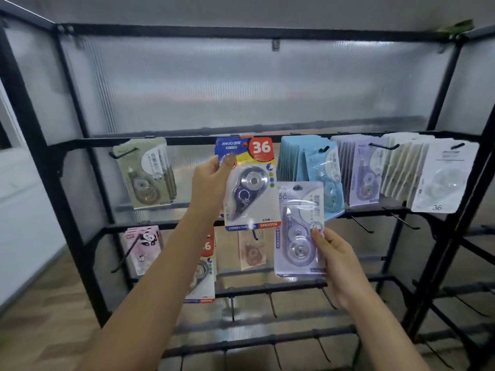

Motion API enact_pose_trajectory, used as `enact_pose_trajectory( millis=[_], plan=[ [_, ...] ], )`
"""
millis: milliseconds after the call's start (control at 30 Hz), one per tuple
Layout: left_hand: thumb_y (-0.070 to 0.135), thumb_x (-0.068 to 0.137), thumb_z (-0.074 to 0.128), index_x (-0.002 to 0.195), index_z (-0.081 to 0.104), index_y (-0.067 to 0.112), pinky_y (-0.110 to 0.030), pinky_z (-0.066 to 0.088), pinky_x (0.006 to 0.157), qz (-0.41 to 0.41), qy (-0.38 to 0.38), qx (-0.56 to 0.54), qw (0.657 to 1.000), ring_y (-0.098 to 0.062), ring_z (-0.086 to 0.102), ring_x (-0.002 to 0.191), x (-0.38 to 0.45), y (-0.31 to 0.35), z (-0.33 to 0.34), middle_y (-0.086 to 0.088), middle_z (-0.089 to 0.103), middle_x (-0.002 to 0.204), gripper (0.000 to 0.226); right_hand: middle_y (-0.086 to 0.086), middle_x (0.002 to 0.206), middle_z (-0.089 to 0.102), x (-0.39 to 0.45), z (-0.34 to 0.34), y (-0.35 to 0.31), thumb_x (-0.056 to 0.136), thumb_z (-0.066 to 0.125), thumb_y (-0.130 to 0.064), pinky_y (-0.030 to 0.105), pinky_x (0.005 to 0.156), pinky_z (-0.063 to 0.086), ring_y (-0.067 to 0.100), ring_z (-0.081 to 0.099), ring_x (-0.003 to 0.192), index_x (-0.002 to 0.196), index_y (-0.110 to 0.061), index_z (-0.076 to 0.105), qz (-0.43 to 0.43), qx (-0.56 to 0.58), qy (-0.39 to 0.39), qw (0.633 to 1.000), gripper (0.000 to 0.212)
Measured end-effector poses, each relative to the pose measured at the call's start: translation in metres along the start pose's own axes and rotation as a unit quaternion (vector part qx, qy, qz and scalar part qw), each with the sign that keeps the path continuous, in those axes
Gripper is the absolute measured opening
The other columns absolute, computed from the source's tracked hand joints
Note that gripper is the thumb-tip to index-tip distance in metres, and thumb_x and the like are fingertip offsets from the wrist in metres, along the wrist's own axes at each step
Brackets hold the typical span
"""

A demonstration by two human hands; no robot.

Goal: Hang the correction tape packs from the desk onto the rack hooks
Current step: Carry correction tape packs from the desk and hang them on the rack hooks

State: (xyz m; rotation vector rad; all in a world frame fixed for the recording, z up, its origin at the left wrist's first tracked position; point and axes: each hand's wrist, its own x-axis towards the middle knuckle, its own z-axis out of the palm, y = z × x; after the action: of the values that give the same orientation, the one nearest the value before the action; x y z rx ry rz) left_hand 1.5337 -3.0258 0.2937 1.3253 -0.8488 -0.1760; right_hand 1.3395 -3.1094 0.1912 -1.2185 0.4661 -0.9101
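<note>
Head view showed many packs hung, lower hooks (360, 225) bare; left hand (211, 180) fingers gripped a blue pack (250, 183), right hand (338, 263) fingers pinched a lilac pack (298, 231).

Two bare forearms — no sleeves, left hand (211, 180) and right hand (338, 266) ungloved, ringless.

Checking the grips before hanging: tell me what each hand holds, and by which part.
The left hand pinches the blue pack by its upper left edge. The right hand grips the purple pack by its lower right edge.
</note>
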Motion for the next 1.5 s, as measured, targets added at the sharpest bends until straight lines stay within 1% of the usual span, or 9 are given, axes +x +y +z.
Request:
enact_pose_trajectory(
  millis=[100, 300, 567, 833, 933, 1067, 1200, 1333, 1500],
  plan=[
    [0.034, 0.096, 0.053, 0.083, 0.062, 0.021, -0.019, 0.051, 0.049, -0.004, 0.0, 0.014, 1.0, -0.007, 0.069, 0.065, 0.002, 0.0, 0.002, 0.0, 0.071, 0.081, 0.021, 0.012, 0.104, 0.072, 0.009, -0.005, 0.0, 0.094, 0.05, -0.021, 0.036, 0.08, 0.058, 0.025, 0.07, 0.09, 0.114, -0.006, 0.063, 0.007, -0.002, -0.016, 1.0, 0.028],
    [0.038, 0.094, 0.057, 0.076, 0.064, 0.022, -0.053, 0.053, 0.078, -0.007, 0.045, 0.026, 0.999, -0.038, 0.066, 0.084, -0.002, -0.004, 0.004, -0.021, 0.07, 0.091, 0.025, 0.011, 0.106, 0.072, 0.016, -0.016, 0.002, 0.088, 0.052, -0.027, 0.033, 0.079, 0.058, 0.023, 0.07, 0.091, 0.116, -0.008, 0.063, 0.024, 0.003, -0.052, 0.998, 0.035],
    [0.036, 0.094, 0.056, 0.08, 0.065, 0.021, -0.034, 0.051, 0.063, -0.029, 0.067, 0.02, 0.997, -0.019, 0.061, 0.065, -0.008, -0.005, 0.005, -0.005, 0.069, 0.073, 0.022, 0.011, 0.102, 0.073, 0.018, -0.029, 0.002, 0.089, 0.052, -0.024, 0.029, 0.074, 0.059, 0.022, 0.071, 0.087, 0.111, -0.009, 0.065, 0.042, 0.013, -0.068, 0.997, 0.03],
    [0.043, 0.091, 0.06, 0.088, 0.063, 0.004, -0.057, 0.052, 0.076, -0.028, 0.078, 0.097, 0.992, -0.033, 0.063, 0.076, 0.009, -0.016, 0.003, -0.025, 0.068, 0.09, 0.04, 0.01, 0.103, 0.073, 0.016, -0.03, 0.0, 0.092, 0.049, -0.021, 0.03, 0.079, 0.058, 0.021, 0.071, 0.09, 0.111, -0.01, 0.064, 0.04, 0.012, -0.074, 0.996, 0.027],
    [0.043, 0.092, 0.057, 0.088, 0.061, 0.015, -0.046, 0.055, 0.076, -0.003, 0.087, 0.156, 0.984, -0.027, 0.067, 0.085, 0.009, -0.018, 0.003, -0.008, 0.069, 0.087, 0.029, 0.01, 0.105, 0.073, 0.016, -0.03, 0.0, 0.091, 0.05, -0.023, 0.031, 0.08, 0.058, 0.022, 0.07, 0.092, 0.112, -0.01, 0.064, 0.042, 0.004, -0.071, 0.997, 0.028],
    [0.051, 0.089, 0.056, 0.094, 0.056, 0.015, -0.042, 0.058, 0.069, 0.007, 0.076, 0.222, 0.972, -0.02, 0.067, 0.081, 0.003, -0.023, -0.003, -0.004, 0.067, 0.09, 0.037, 0.011, 0.103, 0.073, 0.014, -0.031, -0.001, 0.09, 0.05, -0.023, 0.029, 0.076, 0.059, 0.02, 0.071, 0.088, 0.11, -0.009, 0.064, 0.038, 0.006, -0.073, 0.997, 0.029],
    [0.048, 0.093, 0.051, 0.099, 0.058, 0.014, -0.015, 0.04, 0.056, 0.046, 0.097, 0.326, 0.939, -0.006, 0.056, 0.072, -0.011, -0.025, -0.022, 0.003, 0.061, 0.089, 0.035, 0.012, 0.105, 0.072, 0.012, -0.032, -0.006, 0.089, 0.051, -0.024, 0.03, 0.077, 0.059, 0.022, 0.07, 0.09, 0.113, -0.007, 0.064, 0.023, -0.002, -0.07, 0.997, 0.032],
    [0.037, 0.096, 0.051, 0.094, 0.06, 0.016, -0.018, 0.037, 0.057, 0.102, 0.114, 0.395, 0.906, -0.009, 0.055, 0.072, -0.028, -0.011, -0.026, 0.003, 0.061, 0.085, 0.023, 0.013, 0.102, 0.073, 0.013, -0.041, -0.015, 0.085, 0.054, -0.028, 0.029, 0.074, 0.058, 0.022, 0.071, 0.087, 0.111, -0.005, 0.065, 0.005, -0.017, -0.051, 0.999, 0.035],
    [0.038, 0.094, 0.053, 0.094, 0.06, 0.02, -0.015, 0.039, 0.059, 0.167, 0.001, 0.434, 0.885, -0.004, 0.056, 0.071, -0.04, -0.004, 0.022, 0.009, 0.058, 0.082, 0.019, 0.01, 0.104, 0.073, 0.017, -0.063, -0.038, 0.086, 0.054, -0.028, 0.031, 0.079, 0.058, 0.022, 0.07, 0.091, 0.111, -0.009, 0.065, -0.022, -0.024, -0.029, 0.999, 0.033]
  ],
)
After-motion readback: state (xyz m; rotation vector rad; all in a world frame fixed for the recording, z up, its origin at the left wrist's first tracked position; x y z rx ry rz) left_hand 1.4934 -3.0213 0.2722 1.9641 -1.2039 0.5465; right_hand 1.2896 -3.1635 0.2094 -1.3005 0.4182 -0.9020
